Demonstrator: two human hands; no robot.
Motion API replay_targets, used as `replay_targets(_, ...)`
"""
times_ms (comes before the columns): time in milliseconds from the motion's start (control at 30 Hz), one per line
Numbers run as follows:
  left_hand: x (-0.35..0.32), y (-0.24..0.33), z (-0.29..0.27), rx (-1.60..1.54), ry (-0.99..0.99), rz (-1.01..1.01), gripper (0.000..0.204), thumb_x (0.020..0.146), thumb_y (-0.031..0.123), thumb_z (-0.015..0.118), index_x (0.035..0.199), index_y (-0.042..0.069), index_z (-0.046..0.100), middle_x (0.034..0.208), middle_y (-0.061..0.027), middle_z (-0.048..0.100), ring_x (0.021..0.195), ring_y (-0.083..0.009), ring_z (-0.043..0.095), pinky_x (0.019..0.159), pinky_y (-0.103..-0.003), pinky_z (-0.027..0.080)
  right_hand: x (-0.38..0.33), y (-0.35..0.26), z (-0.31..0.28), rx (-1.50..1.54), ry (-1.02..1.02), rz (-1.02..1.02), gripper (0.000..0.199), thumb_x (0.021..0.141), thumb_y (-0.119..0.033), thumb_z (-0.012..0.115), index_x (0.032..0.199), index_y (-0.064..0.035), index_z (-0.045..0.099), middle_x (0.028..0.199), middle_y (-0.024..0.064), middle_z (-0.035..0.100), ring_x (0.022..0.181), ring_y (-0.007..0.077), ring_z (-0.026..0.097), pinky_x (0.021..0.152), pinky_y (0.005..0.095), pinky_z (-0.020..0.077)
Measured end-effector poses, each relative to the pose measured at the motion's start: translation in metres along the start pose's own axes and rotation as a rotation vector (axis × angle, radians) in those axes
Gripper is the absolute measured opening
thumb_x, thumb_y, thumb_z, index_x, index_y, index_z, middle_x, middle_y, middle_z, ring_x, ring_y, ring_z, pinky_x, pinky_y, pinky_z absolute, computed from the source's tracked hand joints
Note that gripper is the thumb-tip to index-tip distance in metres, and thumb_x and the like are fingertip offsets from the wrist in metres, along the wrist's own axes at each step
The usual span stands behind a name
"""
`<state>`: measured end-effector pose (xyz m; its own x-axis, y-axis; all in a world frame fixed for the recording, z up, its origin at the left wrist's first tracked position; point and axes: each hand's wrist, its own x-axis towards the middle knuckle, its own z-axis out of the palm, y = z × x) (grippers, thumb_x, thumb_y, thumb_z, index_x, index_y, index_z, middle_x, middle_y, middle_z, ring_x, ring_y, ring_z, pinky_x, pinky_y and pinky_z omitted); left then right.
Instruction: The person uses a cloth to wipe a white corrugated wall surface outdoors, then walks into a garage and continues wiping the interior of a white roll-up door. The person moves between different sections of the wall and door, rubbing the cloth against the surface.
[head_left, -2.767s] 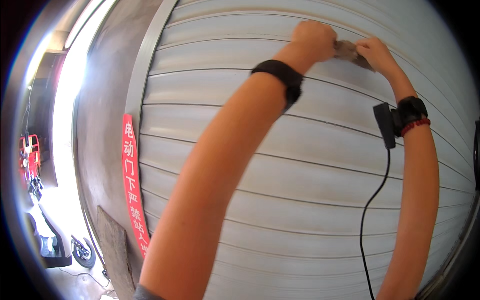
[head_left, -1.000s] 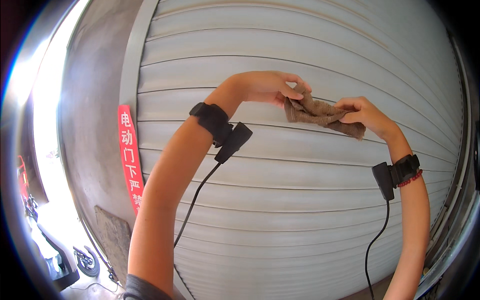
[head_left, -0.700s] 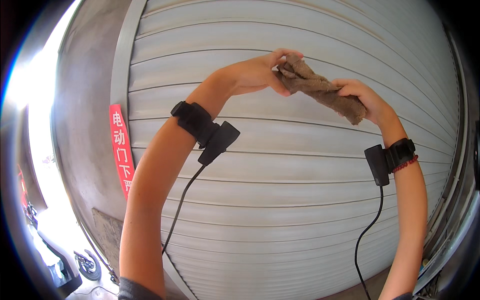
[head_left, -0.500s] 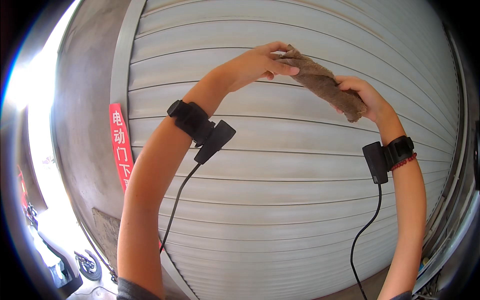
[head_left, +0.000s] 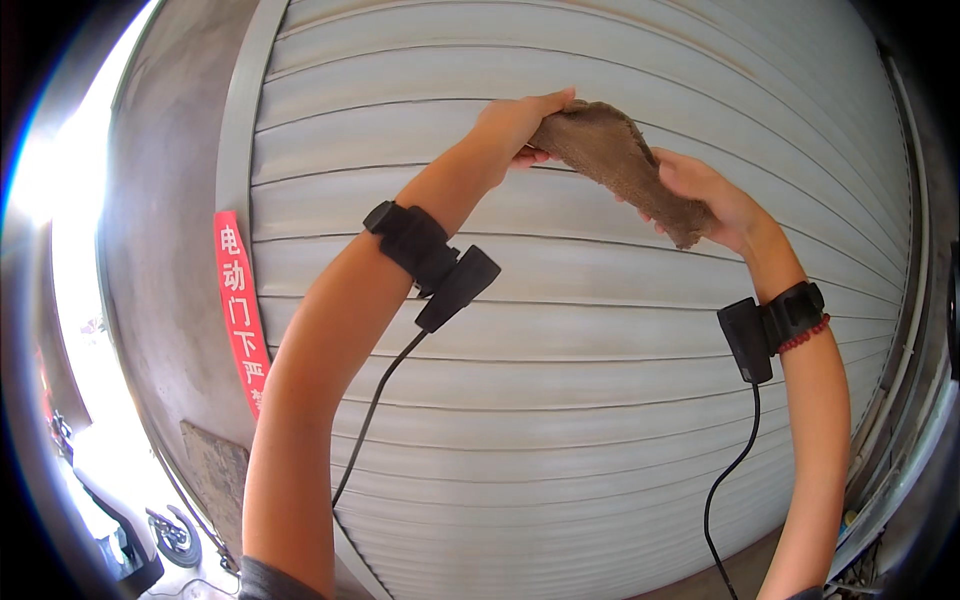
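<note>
Both arms are raised in front of a pale grey slatted roller shutter (head_left: 560,330). Between the hands a brown cloth (head_left: 607,150) is stretched, folded over along its length. My left hand (head_left: 520,125) is closed on its upper left end, thumb on top and some fingers curled beneath. At the lower right end, my right hand (head_left: 705,195) grips it with the thumb on the near face and fingertips showing past the left edge. Whether the cloth touches the shutter cannot be made out.
A red sign strip (head_left: 242,310) is fixed to the shutter's left frame. Black devices (head_left: 458,288) with cables are strapped to both wrists. Left of the grey wall (head_left: 170,200) is a bright opening with a wheel (head_left: 175,537) low down. Pipes (head_left: 890,400) run along the right side.
The cloth was twisted into a narrow roll and now lies flatter and broader. My left hand has turned and shifted slightly left; my right hand has moved a little left.
</note>
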<state>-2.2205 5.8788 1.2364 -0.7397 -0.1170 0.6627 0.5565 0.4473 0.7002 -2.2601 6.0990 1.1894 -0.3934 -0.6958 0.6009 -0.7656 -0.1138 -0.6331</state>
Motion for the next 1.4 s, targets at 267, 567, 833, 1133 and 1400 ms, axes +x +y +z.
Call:
replay_targets(267, 0.012, -0.018, -0.008, 0.016, -0.398, -0.294, 0.044, 0.087, 0.049, 0.045, 0.098, 0.007, 0.051, 0.068, -0.0036, 0.057, 0.051, -0.0070, 0.048, 0.045, -0.016, 0.040, -0.021, 0.003, -0.005, 0.206, 0.231, -0.030, 0.056, 0.078, -0.016, 0.059, 0.128, -0.0040, 0.036, 0.102, 0.0136, 0.054, 0.080, 0.0179, 0.057, 0.062, 0.0235, 0.0461)
replay_targets(567, -0.022, -0.021, -0.007, -0.250, -0.515, 0.123, 0.071, 0.085, 0.029, 0.059, 0.139, 0.021, 0.014, 0.098, -0.0136, 0.055, 0.070, -0.0131, 0.052, 0.068, -0.024, 0.046, -0.010, 0.012, -0.028, 0.772, 0.493, 0.104, 0.022, 0.080, -0.003, 0.054, 0.094, 0.0127, 0.050, 0.100, 0.0225, 0.051, 0.083, 0.0303, 0.058, 0.064, 0.0232, 0.0551)
replay_targets(833, -0.004, -0.024, -0.008, 0.108, -0.375, 0.407, 0.052, 0.081, 0.027, 0.064, 0.127, 0.016, 0.043, 0.088, -0.0025, 0.056, 0.073, -0.0103, 0.051, 0.074, -0.026, 0.044, -0.003, 0.017, -0.011, 0.796, 0.446, -0.154, 0.020, 0.080, 0.004, 0.051, 0.096, 0.0159, 0.046, 0.099, 0.0249, 0.051, 0.087, 0.0300, 0.058, 0.078, 0.0251, 0.0527)
replay_targets(1133, -0.007, -0.011, 0.009, 0.218, -0.089, 0.348, 0.058, 0.072, 0.051, 0.064, 0.104, 0.002, 0.059, 0.091, -0.0047, 0.059, 0.084, -0.0131, 0.053, 0.078, -0.028, 0.042, 0.001, 0.011, -0.006, 0.207, 0.981, -0.134, 0.038, 0.076, -0.010, 0.063, 0.108, 0.0017, 0.048, 0.093, 0.0158, 0.057, 0.067, 0.0164, 0.060, 0.061, 0.0245, 0.0494)
replay_targets(1400, 0.012, 0.006, 0.022, 0.030, 0.127, 0.187, 0.065, 0.070, 0.053, 0.065, 0.100, -0.003, 0.057, 0.092, -0.0079, 0.058, 0.084, -0.0143, 0.054, 0.076, -0.027, 0.044, 0.026, 0.004, -0.004, -0.203, 1.034, -0.363, 0.038, 0.079, -0.017, 0.058, 0.114, -0.0091, 0.048, 0.080, 0.0098, 0.061, 0.057, 0.0153, 0.060, 0.057, 0.0241, 0.0479)
